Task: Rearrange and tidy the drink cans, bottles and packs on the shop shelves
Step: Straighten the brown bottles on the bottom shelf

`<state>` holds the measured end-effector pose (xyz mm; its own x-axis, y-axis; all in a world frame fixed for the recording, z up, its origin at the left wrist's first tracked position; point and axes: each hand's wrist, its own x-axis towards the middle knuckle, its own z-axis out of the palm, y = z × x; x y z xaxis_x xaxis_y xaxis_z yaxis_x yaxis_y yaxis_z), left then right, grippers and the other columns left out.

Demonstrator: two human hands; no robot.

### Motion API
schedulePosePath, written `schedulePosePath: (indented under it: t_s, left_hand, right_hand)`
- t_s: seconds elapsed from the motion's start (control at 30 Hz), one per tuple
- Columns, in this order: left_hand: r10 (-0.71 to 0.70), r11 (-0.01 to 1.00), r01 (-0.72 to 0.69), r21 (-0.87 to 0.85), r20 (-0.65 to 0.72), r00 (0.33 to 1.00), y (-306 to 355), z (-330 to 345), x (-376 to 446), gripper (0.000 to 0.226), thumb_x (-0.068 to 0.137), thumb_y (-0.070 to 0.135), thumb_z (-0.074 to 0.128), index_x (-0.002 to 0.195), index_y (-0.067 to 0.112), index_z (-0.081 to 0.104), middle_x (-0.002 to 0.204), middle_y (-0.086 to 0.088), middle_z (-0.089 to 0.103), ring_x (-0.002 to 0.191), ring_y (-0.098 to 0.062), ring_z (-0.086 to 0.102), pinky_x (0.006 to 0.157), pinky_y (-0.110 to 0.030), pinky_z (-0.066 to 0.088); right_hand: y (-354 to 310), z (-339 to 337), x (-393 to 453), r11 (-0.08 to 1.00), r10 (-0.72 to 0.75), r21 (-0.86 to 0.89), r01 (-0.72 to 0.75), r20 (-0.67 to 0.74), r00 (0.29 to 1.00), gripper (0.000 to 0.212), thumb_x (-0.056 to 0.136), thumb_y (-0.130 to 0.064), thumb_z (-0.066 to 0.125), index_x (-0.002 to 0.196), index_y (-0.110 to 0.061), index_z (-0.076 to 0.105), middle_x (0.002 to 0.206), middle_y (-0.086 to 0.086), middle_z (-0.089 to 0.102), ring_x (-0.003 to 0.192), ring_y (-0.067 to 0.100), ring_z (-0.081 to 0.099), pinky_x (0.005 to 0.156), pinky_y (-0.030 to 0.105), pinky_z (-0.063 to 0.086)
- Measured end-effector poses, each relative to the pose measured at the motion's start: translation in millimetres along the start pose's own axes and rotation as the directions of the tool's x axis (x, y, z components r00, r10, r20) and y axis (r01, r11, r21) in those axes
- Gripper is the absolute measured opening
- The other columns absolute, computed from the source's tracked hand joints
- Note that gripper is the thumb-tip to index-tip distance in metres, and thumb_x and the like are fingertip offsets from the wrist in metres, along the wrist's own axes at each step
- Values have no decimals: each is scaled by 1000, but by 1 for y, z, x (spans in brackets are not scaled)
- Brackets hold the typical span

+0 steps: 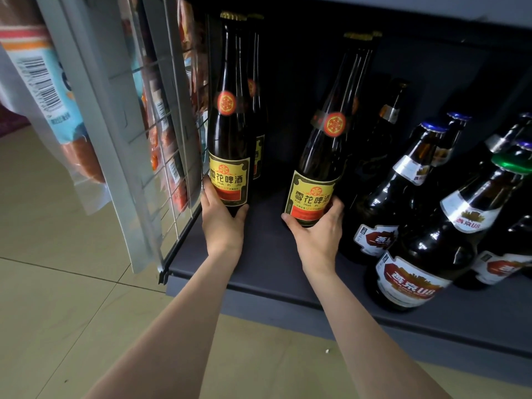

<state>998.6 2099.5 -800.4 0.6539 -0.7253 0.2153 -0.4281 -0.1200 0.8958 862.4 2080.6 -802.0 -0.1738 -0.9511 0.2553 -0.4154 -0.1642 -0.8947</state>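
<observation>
Gripping low, your left hand [221, 223] holds the base of one upright Xue Hua Pi Jiu bottle [229, 145] at centre left by the wire rack [161, 133], your right hand [316, 231] another [322, 168] at centre, neck tilting up-right, beside the Yanjing U8 bottles [417, 269] at lower right.

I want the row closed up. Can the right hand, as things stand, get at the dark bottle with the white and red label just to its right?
Probably not yet: the right hand grips a yellow-labelled brown bottle. Nothing blocks the white-and-red-labelled bottle beside it.
</observation>
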Motion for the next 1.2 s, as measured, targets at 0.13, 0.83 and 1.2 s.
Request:
schedulePosePath:
  t_s: [0.13,0.83,1.2]
  left_hand:
    - [19,998,-21,55,37,999,-2,-5,-1,81,86,11,63,149,14,11,149,-5,28,133,-20,34,101,-22,28]
    - [37,997,-42,70,61,997,-4,-8,-1,78,87,12,62,147,13,13,144,-6,36,129,-20,38,98,-23,32]
    - [50,995,-55,83,59,997,-7,-5,2,76,88,10,59,147,11,13,144,-9,34,130,-22,37,103,-28,32]
  right_hand:
    - [-1,5,-1,999,-35,-26,38,95,995,88,69,-27,81,139,-10,29,134,6,45,125,20,43,100,29,37]
    - [-26,66,16,983,142,-99,-155,-127,982,66,72,-25,79,123,-7,41,129,9,46,118,26,47,89,38,45]
    - [-35,89,37,931,275,-179,-318,-227,934,66,79,-33,71,131,-9,38,139,8,37,128,27,38,100,40,30]
